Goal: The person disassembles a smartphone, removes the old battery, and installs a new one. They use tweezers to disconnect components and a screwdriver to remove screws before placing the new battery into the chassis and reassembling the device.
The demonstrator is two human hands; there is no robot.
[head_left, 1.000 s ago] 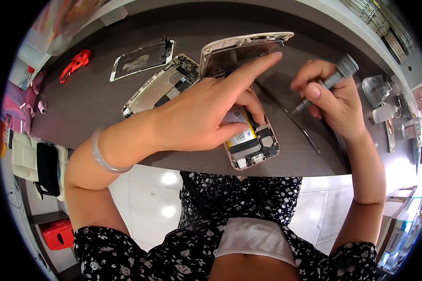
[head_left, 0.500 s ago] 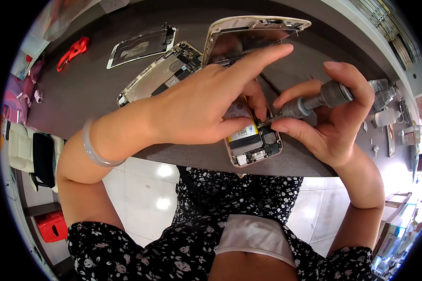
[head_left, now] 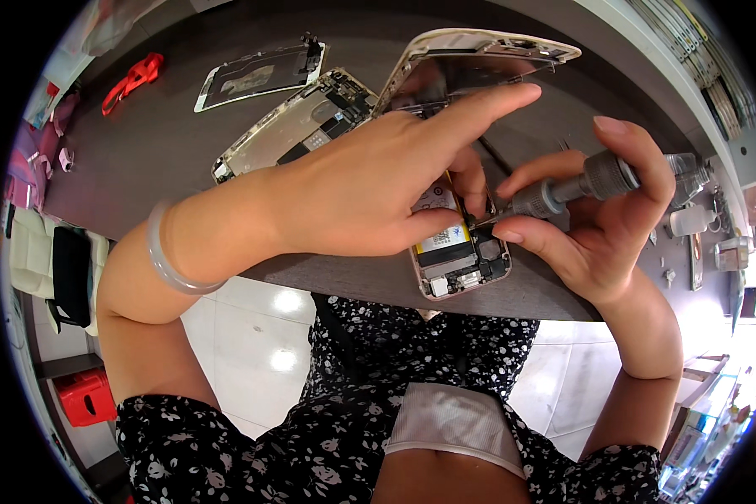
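At the near edge of the dark grey worktop [head_left: 143, 160], in the head view, lies an opened gold-rimmed smartphone body [head_left: 458, 252] with its battery and circuit parts bare; its lower end reaches the worktop's front edge. The left hand [head_left: 378, 181] lies across the phone's upper half, forefinger stretched out toward the raised glass screen panel [head_left: 479, 63], which stands tilted up from the body's far end; thumb and the bent fingers press on the body, so the hand is closed down on the phone rather than spread. A pale translucent bangle [head_left: 166, 256] circles that wrist. The right hand [head_left: 601, 214] grips a grey metal precision screwdriver [head_left: 575, 185] between thumb and fingers, forefinger curled over its cap; the tip seems to touch the phone's inside near the battery's right edge, though the fingers partly hide it. Toward the far left corner lie a second stripped phone frame [head_left: 290, 126], a loose white-bordered screen panel [head_left: 256, 76] and red-handled tool [head_left: 133, 77].
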